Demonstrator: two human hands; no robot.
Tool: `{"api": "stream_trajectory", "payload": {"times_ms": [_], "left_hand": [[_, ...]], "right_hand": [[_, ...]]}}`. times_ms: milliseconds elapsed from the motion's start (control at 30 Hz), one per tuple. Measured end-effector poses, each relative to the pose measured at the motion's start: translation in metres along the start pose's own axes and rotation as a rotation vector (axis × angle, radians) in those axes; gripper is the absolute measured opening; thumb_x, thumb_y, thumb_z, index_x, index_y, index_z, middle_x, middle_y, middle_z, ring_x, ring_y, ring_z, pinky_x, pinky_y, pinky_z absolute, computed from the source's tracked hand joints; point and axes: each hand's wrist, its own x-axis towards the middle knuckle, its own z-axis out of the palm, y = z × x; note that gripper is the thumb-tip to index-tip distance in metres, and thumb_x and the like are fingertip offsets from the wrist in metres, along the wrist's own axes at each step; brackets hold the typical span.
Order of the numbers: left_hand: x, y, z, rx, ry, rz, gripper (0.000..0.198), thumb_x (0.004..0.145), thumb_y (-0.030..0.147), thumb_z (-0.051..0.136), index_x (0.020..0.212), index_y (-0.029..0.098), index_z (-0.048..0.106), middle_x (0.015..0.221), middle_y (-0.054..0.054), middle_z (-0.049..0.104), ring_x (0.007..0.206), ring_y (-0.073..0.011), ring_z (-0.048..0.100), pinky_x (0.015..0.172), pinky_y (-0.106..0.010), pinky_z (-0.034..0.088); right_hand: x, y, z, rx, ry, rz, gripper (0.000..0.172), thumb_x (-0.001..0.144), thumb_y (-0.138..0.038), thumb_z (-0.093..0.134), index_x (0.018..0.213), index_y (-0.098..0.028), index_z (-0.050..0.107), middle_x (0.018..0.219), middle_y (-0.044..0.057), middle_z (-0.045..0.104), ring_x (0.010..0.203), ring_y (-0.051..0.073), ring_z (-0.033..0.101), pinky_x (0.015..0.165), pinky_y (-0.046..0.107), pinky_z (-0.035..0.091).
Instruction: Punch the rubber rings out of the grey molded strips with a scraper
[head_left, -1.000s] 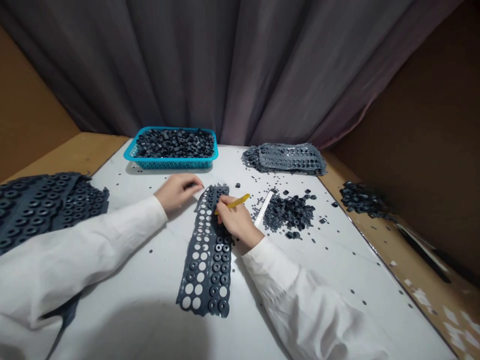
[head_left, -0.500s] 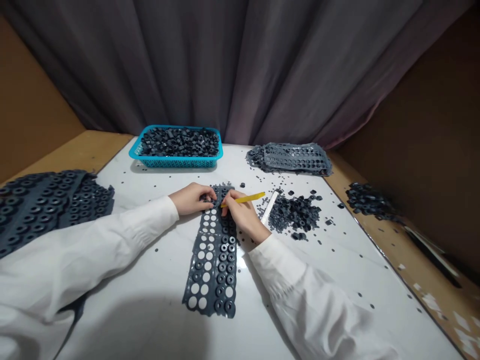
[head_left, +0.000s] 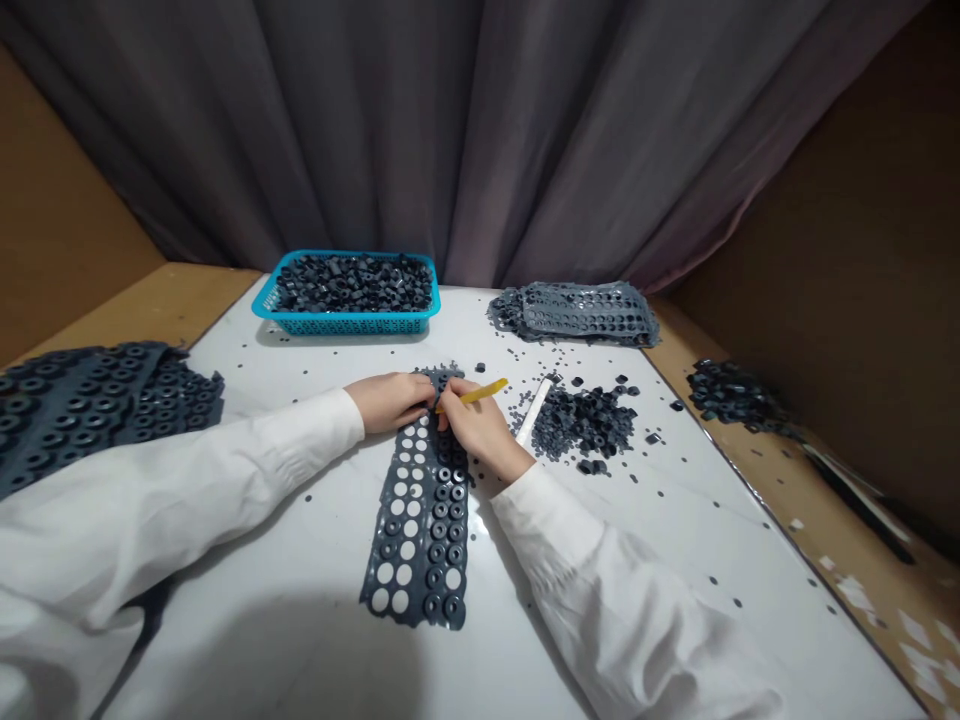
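A long dark rubber sheet (head_left: 424, 500) with rows of ring-shaped parts and round holes lies lengthwise in front of me. My left hand (head_left: 394, 402) is on the left side of its far end, fingers closed together and bent over the edge; the fingertips are partly hidden. In my right hand (head_left: 476, 425) is a slim yellow tool (head_left: 487, 390), gripped like a pen. Its tip points down-left at the sheet, close to my left fingertips. Most holes in the left rows show the white table through them, while rings fill most of the right rows.
At the back left stands a blue basket (head_left: 341, 325) of small dark parts. Stacked sheets (head_left: 592, 312) lie back right, more sheets (head_left: 82, 415) at left. A loose pile (head_left: 589, 420) and a white strip (head_left: 534, 412) are right of my hand. Dark pieces (head_left: 731, 395) lie beyond the table edge.
My left fingers have closed together and shifted slightly right, nearer the yellow tool. The tool is tilted a little differently in my right hand. The whole view has shifted slightly.
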Motion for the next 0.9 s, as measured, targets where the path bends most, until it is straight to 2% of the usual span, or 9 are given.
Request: {"api": "stream_trajectory", "payload": {"times_ms": [67, 100, 233, 333, 500, 600, 667, 767, 900], "left_hand": [[-0.002, -0.002, -0.002, -0.072, 0.07, 0.025, 0.015, 0.082, 0.018, 0.046, 0.084, 0.015, 0.06, 0.083, -0.007, 0.061, 0.076, -0.0166, 0.057, 0.071, -0.025, 0.043], [-0.003, -0.004, -0.006, -0.115, 0.149, 0.001, 0.016, 0.083, 0.021, 0.046, 0.083, 0.015, 0.061, 0.082, -0.006, 0.062, 0.076, -0.0164, 0.057, 0.072, -0.025, 0.043], [-0.011, -0.024, -0.038, -0.252, 0.49, -0.274, 0.025, 0.08, 0.037, 0.053, 0.085, 0.015, 0.064, 0.081, -0.004, 0.064, 0.073, -0.0166, 0.055, 0.068, -0.025, 0.041], [-0.027, -0.058, -0.068, -0.235, 0.604, -0.455, 0.029, 0.072, 0.042, 0.061, 0.086, 0.017, 0.067, 0.076, -0.001, 0.062, 0.065, -0.0146, 0.051, 0.061, -0.023, 0.038], [-0.068, -0.128, -0.109, -0.073, 0.843, -0.693, 0.022, 0.067, 0.035, 0.064, 0.081, 0.018, 0.069, 0.071, 0.0, 0.061, 0.06, -0.0124, 0.047, 0.059, -0.023, 0.036], [-0.08, -0.156, -0.123, -0.122, 0.912, -0.793, 0.02, 0.064, 0.032, 0.067, 0.076, 0.016, 0.069, 0.067, 0.0, 0.061, 0.063, -0.0131, 0.049, 0.062, -0.023, 0.037], [-0.076, -0.165, -0.125, -0.269, 0.931, -0.808, 0.022, 0.061, 0.032, 0.07, 0.074, 0.015, 0.068, 0.066, -0.001, 0.061, 0.063, -0.0129, 0.05, 0.063, -0.023, 0.039], [-0.058, -0.168, -0.12, -0.539, 0.941, -0.762, 0.03, 0.056, 0.034, 0.076, 0.074, 0.012, 0.066, 0.064, -0.001, 0.062, 0.065, -0.0128, 0.051, 0.065, -0.023, 0.041], [-0.034, -0.167, -0.115, -0.658, 0.967, -0.72, 0.036, 0.058, 0.038, 0.074, 0.082, 0.011, 0.066, 0.069, -0.004, 0.065, 0.072, -0.0149, 0.055, 0.071, -0.025, 0.043]], "right_hand": [[0.0, 0.0, -0.001, -0.026, 0.001, 0.029, 0.026, 0.081, -0.023, 0.038, 0.056, -0.02, 0.047, 0.057, -0.001, 0.057, 0.061, 0.015, 0.052, 0.058, 0.024, 0.036], [0.0, 0.001, -0.001, -0.025, -0.005, 0.037, 0.026, 0.081, -0.023, 0.038, 0.057, -0.02, 0.047, 0.058, 0.0, 0.058, 0.061, 0.015, 0.052, 0.057, 0.024, 0.036], [0.001, 0.006, 0.0, 0.023, -0.018, 0.008, 0.027, 0.081, -0.025, 0.039, 0.057, -0.02, 0.049, 0.058, -0.001, 0.059, 0.063, 0.015, 0.053, 0.06, 0.024, 0.036], [0.0, 0.008, 0.001, 0.057, -0.013, -0.005, 0.026, 0.081, -0.025, 0.04, 0.057, -0.019, 0.048, 0.058, -0.001, 0.06, 0.064, 0.014, 0.054, 0.061, 0.024, 0.036], [-0.002, 0.006, 0.002, 0.077, -0.009, -0.014, 0.025, 0.08, -0.025, 0.039, 0.057, -0.019, 0.048, 0.057, -0.002, 0.058, 0.061, 0.014, 0.053, 0.058, 0.024, 0.035], [-0.001, 0.006, 0.003, 0.069, -0.009, -0.012, 0.026, 0.08, -0.025, 0.038, 0.056, -0.019, 0.047, 0.056, -0.002, 0.057, 0.059, 0.014, 0.052, 0.055, 0.024, 0.033], [-0.001, 0.007, 0.004, 0.063, -0.01, -0.014, 0.026, 0.081, -0.026, 0.038, 0.056, -0.02, 0.046, 0.056, -0.002, 0.056, 0.057, 0.014, 0.052, 0.054, 0.024, 0.032], [-0.001, 0.008, 0.006, 0.045, 0.01, -0.027, 0.025, 0.08, -0.025, 0.038, 0.057, -0.02, 0.046, 0.055, -0.002, 0.054, 0.057, 0.014, 0.051, 0.053, 0.024, 0.031], [-0.002, 0.008, 0.006, 0.045, 0.02, -0.034, 0.024, 0.08, -0.025, 0.039, 0.057, -0.02, 0.046, 0.054, -0.002, 0.054, 0.056, 0.014, 0.05, 0.053, 0.024, 0.032]]}}
